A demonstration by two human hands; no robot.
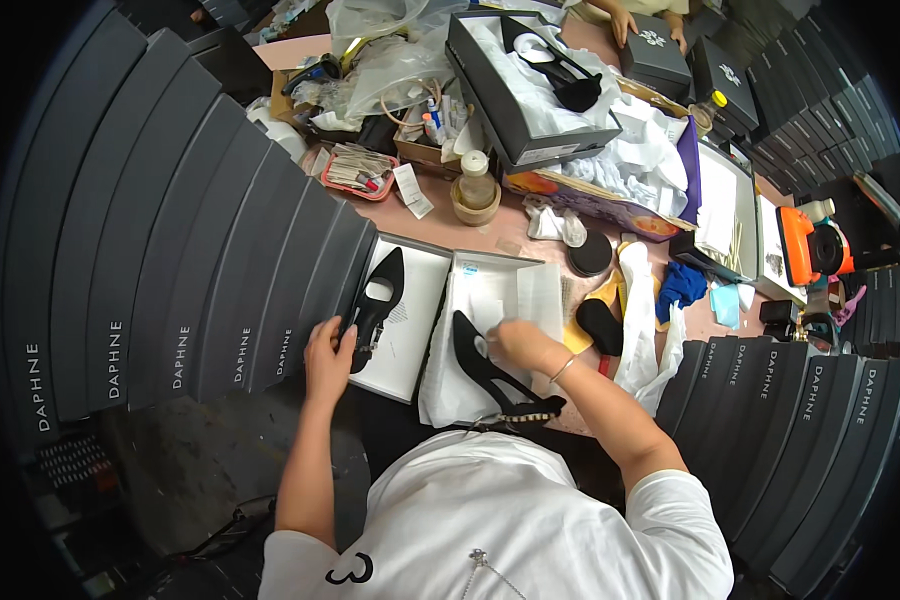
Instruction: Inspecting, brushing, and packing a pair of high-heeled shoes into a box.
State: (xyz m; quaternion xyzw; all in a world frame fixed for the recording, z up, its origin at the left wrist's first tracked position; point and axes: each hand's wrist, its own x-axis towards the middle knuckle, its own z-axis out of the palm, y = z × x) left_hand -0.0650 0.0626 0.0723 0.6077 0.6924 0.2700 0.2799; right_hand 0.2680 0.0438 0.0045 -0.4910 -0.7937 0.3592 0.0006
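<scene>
A black pointed shoe (376, 300) with a white oval inside lies in the white-lined box lid (412, 290). At the lid's left edge, beside this shoe, my left hand (329, 358) is closed with the thumb on the inner side. To the right, the open shoe box (489, 268) is lined with white tissue paper (537, 292). A second black shoe (490, 375), its heel studded with pale beads, lies on the paper. My right hand (520, 345) is over the paper next to that shoe's opening, fingers curled together and slightly blurred; what they hold is hidden.
Stacked dark shoe boxes (185, 230) rise at left, more (795, 430) at right. Beyond are a bottle in a bowl (477, 188), a red tray of sticks (361, 170), another boxed shoe (560, 70), and an orange device (796, 245). Another person's hands (622, 22) touch a box at the back.
</scene>
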